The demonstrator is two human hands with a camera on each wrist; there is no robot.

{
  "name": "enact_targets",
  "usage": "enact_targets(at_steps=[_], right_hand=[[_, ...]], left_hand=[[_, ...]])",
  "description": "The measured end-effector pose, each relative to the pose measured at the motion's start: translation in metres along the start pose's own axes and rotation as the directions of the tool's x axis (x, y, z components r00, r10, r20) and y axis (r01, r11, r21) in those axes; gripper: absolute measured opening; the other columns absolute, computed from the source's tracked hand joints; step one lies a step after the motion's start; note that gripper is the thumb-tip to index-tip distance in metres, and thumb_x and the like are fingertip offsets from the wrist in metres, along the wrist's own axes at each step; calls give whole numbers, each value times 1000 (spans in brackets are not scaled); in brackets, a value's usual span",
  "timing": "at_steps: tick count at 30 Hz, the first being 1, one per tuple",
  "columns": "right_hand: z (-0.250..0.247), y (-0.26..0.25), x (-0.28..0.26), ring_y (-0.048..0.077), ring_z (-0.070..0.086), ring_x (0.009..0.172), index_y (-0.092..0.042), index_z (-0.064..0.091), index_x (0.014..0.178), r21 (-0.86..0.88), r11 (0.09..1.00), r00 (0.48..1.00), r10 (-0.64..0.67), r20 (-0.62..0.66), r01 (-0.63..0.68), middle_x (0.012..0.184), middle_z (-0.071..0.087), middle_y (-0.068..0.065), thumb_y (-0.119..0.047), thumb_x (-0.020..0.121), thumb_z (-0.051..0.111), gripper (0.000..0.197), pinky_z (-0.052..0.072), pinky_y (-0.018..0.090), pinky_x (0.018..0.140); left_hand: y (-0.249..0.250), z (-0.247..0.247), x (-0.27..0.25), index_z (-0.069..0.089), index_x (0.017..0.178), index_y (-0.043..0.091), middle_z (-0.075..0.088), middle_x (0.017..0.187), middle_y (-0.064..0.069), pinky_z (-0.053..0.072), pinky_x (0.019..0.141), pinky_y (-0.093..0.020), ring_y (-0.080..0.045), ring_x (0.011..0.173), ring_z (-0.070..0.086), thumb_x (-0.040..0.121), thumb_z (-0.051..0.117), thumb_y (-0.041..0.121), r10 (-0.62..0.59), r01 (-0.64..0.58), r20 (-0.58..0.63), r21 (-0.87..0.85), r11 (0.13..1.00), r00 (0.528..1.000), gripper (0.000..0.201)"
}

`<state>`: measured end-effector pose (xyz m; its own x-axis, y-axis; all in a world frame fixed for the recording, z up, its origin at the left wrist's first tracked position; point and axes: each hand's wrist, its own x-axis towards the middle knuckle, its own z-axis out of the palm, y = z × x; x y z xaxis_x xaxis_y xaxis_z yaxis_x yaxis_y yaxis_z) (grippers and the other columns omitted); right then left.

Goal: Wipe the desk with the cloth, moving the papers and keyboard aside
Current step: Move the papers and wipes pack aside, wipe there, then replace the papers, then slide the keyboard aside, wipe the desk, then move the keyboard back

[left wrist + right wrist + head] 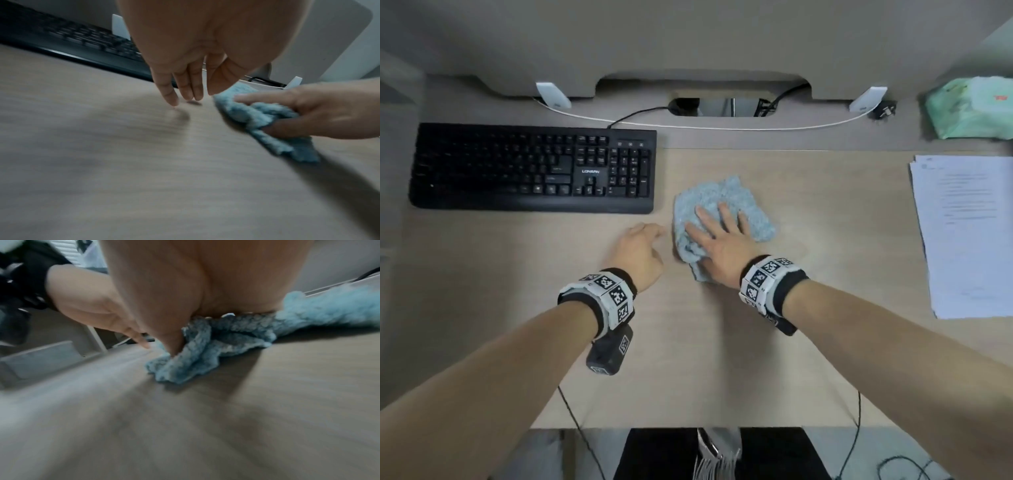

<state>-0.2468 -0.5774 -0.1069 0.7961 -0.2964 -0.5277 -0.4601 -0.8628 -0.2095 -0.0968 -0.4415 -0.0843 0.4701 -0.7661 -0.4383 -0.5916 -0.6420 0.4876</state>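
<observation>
Right hand presses flat, fingers spread, on the cloth; left hand hovers relaxed just beside it, over the desk.

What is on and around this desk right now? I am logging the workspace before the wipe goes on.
light wooden desk: one, beige, under everything
black wired keyboard: one, black, rear left
fluffy blue cloth: one, light blue, centre, crumpled
stack of printed white papers: one stack, white, right edge
green plastic packet: one, pale green, rear right corner
white cable: one, white, along the back
left hand: one, fingers loosely extended, beside the cloth, holds nothing
right hand: one, fingers flat, presses on the cloth
wrist bands: two, black with white marker tiles
</observation>
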Motion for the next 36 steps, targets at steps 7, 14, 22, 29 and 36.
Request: enact_targets(at_steps=[7,14,22,29,36], right_hand=[[-29,16,32,49,-7,146,-28,9,155,187,883,895,445,-44,-430,165,-5,1,-44,94,48,74,8,67,116],[20,-97,-10,43,-15,149,-31,0,157,-18,997,997,74,36,-74,166,-14,1,-51,94,46,81,2,63,118],[-8,-68,4,43,25,137,-19,26,147,48,874,874,485,-36,-483,149,24,14,-41,86,62,74,39,55,105],[9,-143,7,35,30,130,-21,29,141,-5,978,977,210,35,-210,140,26,13,-32,75,78,83,48,51,97],[-12,-128,11,36,33,130,-18,33,138,151,907,919,391,45,-393,140,26,13,-24,79,73,71,51,45,92]], left_hand=[[-107,-64,-26,56,124,13,51,129,-11,41,104,-42,-31,118,48,88,48,9,-167,178,-103,115,977,981,37],[-162,-84,-29,41,139,7,31,151,-14,33,111,-47,-40,133,33,85,52,14,-315,329,-97,214,920,944,55],[-171,-73,-34,21,150,11,8,162,-11,17,119,-37,-32,147,9,85,54,18,-315,326,-85,239,915,945,73],[-165,-70,-33,11,152,9,1,163,-10,10,121,-35,-30,149,4,83,54,19,-361,364,-59,238,900,931,82],[-176,-81,-32,22,151,16,9,163,-3,18,120,-36,-29,147,11,83,54,21,-345,346,-43,207,915,938,76]])
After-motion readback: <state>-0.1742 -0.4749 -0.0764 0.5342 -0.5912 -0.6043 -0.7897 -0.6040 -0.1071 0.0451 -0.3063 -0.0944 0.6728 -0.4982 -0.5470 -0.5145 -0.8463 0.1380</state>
